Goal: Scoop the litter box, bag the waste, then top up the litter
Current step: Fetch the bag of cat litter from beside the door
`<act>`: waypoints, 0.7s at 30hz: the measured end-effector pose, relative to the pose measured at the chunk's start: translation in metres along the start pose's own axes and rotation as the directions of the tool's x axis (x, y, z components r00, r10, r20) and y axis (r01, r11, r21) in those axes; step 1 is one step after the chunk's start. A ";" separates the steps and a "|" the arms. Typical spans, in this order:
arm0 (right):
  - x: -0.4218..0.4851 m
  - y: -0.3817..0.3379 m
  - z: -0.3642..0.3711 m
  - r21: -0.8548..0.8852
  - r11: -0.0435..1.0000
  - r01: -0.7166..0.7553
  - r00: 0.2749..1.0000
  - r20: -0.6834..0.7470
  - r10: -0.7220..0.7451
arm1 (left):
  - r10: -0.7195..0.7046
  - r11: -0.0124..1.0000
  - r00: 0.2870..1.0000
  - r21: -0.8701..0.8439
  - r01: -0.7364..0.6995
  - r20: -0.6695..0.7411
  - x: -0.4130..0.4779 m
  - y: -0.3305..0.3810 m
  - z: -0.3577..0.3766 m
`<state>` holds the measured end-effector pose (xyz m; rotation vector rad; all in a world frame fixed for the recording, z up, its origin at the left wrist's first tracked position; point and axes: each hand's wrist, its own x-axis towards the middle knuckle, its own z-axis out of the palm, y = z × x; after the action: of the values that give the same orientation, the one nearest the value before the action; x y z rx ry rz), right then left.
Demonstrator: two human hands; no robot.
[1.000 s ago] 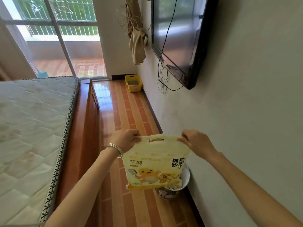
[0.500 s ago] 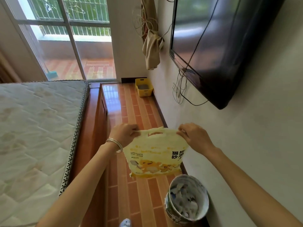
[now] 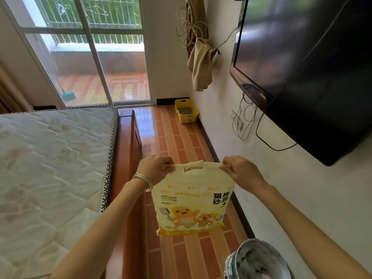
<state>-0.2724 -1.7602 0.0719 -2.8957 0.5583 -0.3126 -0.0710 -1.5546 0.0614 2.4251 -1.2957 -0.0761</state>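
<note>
A pale yellow bag of bentonite cat litter hangs in the air in front of me, above the tiled floor. My left hand pinches its top left corner, and my right hand pinches the top right corner, with the cut-out handle between them. The yellow litter box, with grey litter inside, stands on the floor far ahead against the right wall, near the glass door.
A round waste bin lined with a white bag stands at the bottom right by the wall. A bed with a bare mattress and wooden frame fills the left. A wall-mounted television with dangling cables juts out on the right. A narrow tiled aisle runs between them.
The view has lifted and moved forward along the aisle. The waste bin has slid from behind the bag to the bottom right. Both hands keep their hold on the bag's top.
</note>
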 end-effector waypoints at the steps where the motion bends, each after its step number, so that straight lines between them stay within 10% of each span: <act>1: 0.011 -0.001 0.003 0.002 1.000 0.003 1.000 0.000 -0.003 | -0.005 1.000 1.000 -0.004 0.005 -0.002 0.008 -0.009 0.000; 21: 0.330 0.051 0.043 0.119 0.982 0.145 0.986 0.064 -0.154 | -0.174 0.984 0.983 -0.039 0.172 -0.057 0.262 -0.139 -0.007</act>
<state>0.0195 -1.9277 0.0759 -2.8301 0.3011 -0.2485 0.1899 -1.6950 0.0525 2.4862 -1.0478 -0.0715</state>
